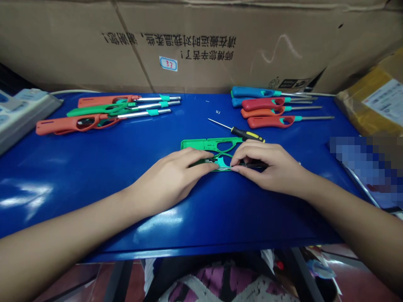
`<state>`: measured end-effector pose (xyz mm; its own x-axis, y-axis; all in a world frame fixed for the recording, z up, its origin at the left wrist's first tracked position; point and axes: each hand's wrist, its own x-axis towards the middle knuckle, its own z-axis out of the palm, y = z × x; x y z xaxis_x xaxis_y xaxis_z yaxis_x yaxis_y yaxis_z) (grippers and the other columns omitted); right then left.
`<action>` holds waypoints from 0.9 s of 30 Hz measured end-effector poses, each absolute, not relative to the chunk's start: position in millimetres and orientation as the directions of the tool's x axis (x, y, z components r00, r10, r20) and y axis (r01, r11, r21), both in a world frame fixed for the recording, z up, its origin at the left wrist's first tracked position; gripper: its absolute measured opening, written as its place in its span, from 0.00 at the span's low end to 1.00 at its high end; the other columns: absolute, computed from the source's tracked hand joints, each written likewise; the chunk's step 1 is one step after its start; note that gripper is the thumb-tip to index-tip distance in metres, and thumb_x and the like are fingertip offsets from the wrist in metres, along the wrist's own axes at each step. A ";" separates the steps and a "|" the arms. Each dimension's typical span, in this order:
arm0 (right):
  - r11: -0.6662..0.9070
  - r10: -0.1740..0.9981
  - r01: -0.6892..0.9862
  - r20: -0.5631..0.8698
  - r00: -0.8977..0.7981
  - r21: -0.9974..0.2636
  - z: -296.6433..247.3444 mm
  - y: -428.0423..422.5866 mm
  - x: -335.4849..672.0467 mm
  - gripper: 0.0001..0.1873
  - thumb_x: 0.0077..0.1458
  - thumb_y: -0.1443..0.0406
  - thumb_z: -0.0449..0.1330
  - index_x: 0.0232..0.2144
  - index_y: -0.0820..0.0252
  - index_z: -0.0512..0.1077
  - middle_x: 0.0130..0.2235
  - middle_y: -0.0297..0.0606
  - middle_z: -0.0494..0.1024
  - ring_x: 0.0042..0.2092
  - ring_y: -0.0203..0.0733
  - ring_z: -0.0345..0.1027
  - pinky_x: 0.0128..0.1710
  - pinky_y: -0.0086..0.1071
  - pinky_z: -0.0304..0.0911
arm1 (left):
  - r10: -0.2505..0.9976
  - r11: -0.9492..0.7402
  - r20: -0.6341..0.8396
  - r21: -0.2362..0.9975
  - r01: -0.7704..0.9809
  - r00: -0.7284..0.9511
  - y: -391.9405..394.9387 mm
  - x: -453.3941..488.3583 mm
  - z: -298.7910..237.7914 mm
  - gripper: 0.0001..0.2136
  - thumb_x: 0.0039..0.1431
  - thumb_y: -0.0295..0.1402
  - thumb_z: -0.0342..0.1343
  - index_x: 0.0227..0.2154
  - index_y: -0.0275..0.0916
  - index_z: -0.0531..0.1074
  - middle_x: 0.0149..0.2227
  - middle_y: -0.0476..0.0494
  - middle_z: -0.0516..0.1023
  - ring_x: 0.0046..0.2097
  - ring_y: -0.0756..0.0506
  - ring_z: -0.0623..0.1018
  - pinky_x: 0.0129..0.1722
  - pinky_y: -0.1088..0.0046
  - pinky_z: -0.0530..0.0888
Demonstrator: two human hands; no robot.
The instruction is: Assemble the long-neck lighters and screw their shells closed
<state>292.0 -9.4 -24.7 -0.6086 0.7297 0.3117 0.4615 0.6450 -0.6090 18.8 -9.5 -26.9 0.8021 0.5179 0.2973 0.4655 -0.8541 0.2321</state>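
In the middle of the table lies an opened green gas lighter (224,170), its turquoise trigger (223,162) showing between my hands. My left hand (174,176) is closed over the lighter's handle end, thumb and forefinger beside the trigger. With thumb and forefinger pinched, my right hand (270,165) grips what looks like a thin wire at the trigger's right side; its fingertips hide most of it. A dark rod passes beneath the right palm. Just behind lies the loose green shell half (201,144), and past it a screwdriver (248,134) with a black and yellow handle.
Several complete-looking lighters (267,121) lie at back right. At back left are three lighters (75,123) with turquoise pieces on their metal tubes. Small screws (218,112) lie between the groups. A cardboard box (195,25) walls the back; a blurred tablet-like object (371,176) sits right.
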 end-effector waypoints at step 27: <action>0.390 0.857 0.503 0.103 -0.506 -0.772 -17.7 -6.4 293.3 0.05 0.55 0.68 0.64 0.36 0.58 0.78 0.34 0.34 0.78 0.34 0.37 0.69 0.35 0.32 0.69 | 0.394 -0.909 0.254 -0.035 0.416 0.883 -8.4 15.0 -19.6 0.17 0.70 0.27 0.49 0.58 0.37 0.74 0.58 0.33 0.77 0.55 0.35 0.79 0.50 0.53 0.82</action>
